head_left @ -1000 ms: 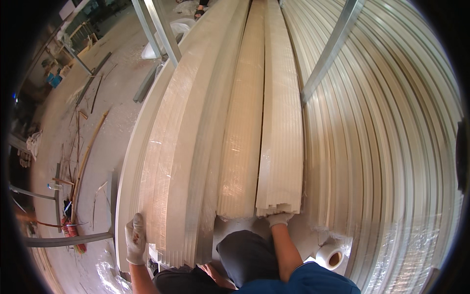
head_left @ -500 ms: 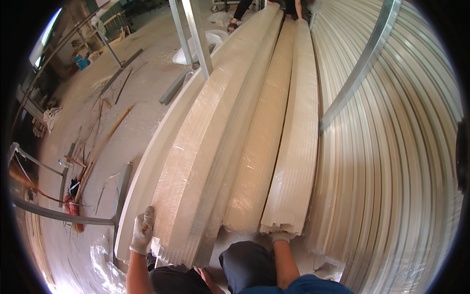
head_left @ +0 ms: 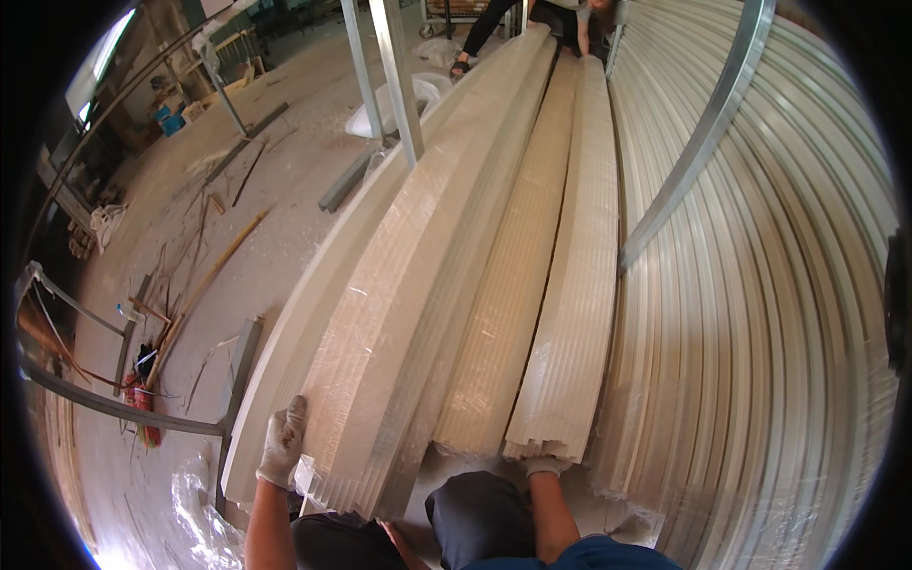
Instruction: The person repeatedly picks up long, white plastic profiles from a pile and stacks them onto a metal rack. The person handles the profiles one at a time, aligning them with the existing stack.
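Observation:
Long pale strips, stacked in bundles and partly wrapped in clear film, run away from me. My left hand [head_left: 282, 443], in a whitish glove, is closed against the near end of the left wrapped bundle [head_left: 353, 356], thumb side up. Its other fingers are largely hidden. My right hand [head_left: 546, 465], gloved too, is under the near end of the right bundle [head_left: 562, 380], its fingers tucked out of sight beneath the strips. Between these lies a yellowish bundle [head_left: 484, 375]. At the far end a co-worker's hand [head_left: 583, 46] reaches down to the right bundle.
A large stack of pale strips [head_left: 741, 313] fills the right side, with a curved-looking metal post [head_left: 698, 142] before it. Metal uprights [head_left: 394, 81] stand at the left bundle's far side. Sticks [head_left: 214, 275], plastic film [head_left: 201, 503] and a metal frame [head_left: 123, 408] lie left.
The view has tilted slightly, so the far end sits lower and more of the co-worker shows. Both my hands keep nearly the same places on the bundles.

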{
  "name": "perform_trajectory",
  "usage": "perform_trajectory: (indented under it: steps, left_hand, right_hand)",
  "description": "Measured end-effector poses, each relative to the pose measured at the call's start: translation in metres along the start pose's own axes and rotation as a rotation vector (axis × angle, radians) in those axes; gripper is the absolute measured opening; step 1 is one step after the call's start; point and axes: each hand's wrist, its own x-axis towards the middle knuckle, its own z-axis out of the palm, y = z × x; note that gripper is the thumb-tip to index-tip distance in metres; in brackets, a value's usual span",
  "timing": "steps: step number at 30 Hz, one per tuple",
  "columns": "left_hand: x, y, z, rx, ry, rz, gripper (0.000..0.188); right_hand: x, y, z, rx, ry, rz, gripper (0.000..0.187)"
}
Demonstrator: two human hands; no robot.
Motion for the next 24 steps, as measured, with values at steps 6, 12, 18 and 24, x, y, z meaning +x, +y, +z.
perform_trajectory:
  steps: [6, 12, 18, 24]
  left_hand:
    - [0.001, -0.002, -0.004, 0.047, -0.036, 0.029, 0.060]
    - [0.005, -0.005, -0.009, 0.123, -0.064, 0.098, 0.055]
    - [0.004, -0.001, -0.010, 0.172, -0.051, -0.041, 0.053]
    - [0.006, -0.009, -0.007, 0.084, -0.010, -0.024, 0.054]
  right_hand:
    - [0.002, 0.012, 0.048, -0.350, 0.831, -0.208, 0.105]
    - [0.011, 0.022, 0.081, -0.354, 0.906, -0.201, 0.106]
    - [0.024, 0.018, 0.106, -0.225, 0.970, -0.202, 0.095]
    - [0.073, 0.015, 0.119, -0.242, 0.998, -0.221, 0.090]
